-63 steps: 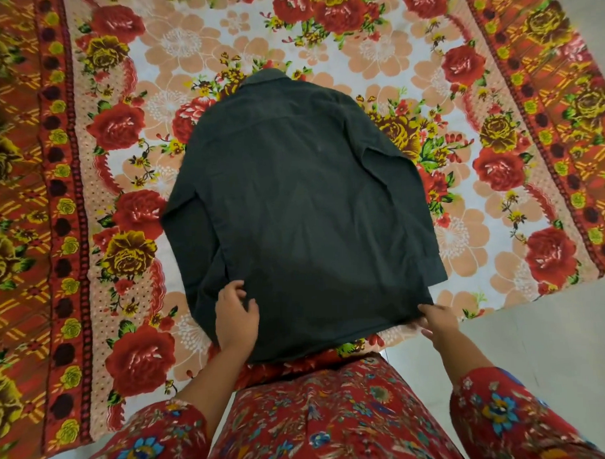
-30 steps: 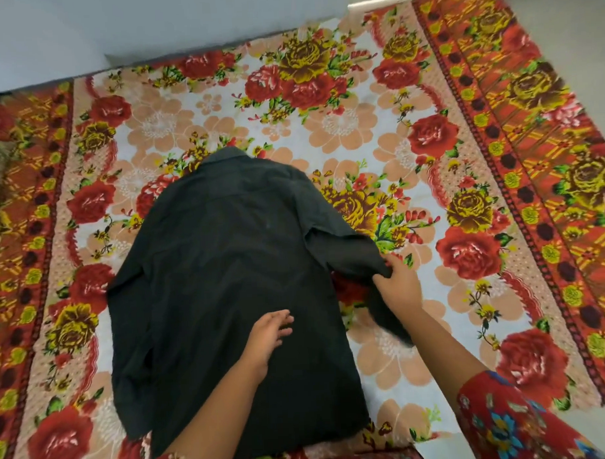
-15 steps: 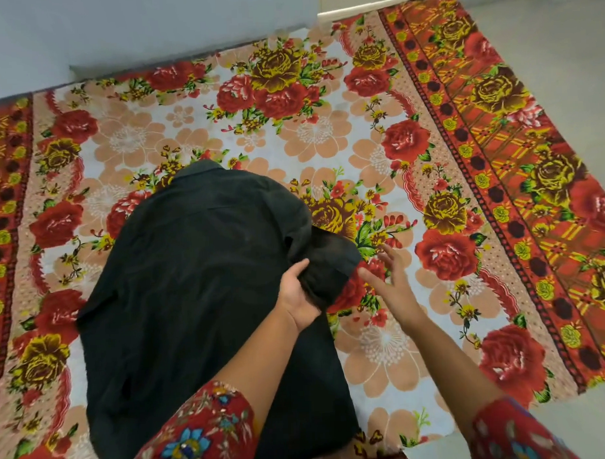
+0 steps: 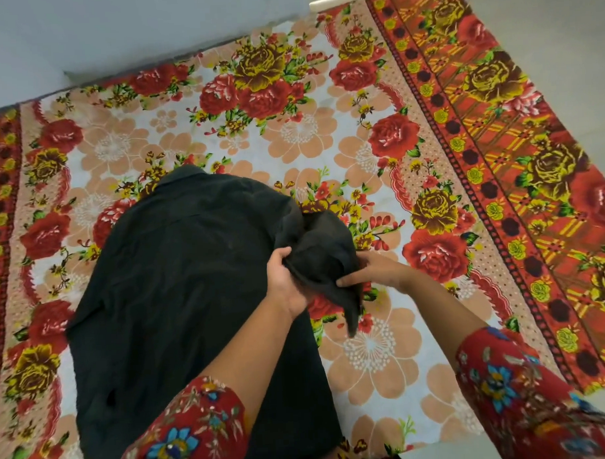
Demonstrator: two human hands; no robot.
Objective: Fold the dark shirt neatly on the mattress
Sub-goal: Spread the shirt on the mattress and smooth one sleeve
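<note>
Grip: left hand (image 4: 284, 281) and right hand (image 4: 374, 271) clutch bunched sleeve (image 4: 322, 245), centre frame; flatten it, lay straight across dark shirt (image 4: 179, 285).

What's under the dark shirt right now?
The floral sheet shows around the dark shirt, which lies flat on it. The left hand and right hand grip the raised sleeve; sheet shows beneath it. Anything under the shirt's body is covered.

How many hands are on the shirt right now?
2: left hand grips the bunched sleeve at the dark shirt's right edge; right hand pinches it from the other side.
</note>
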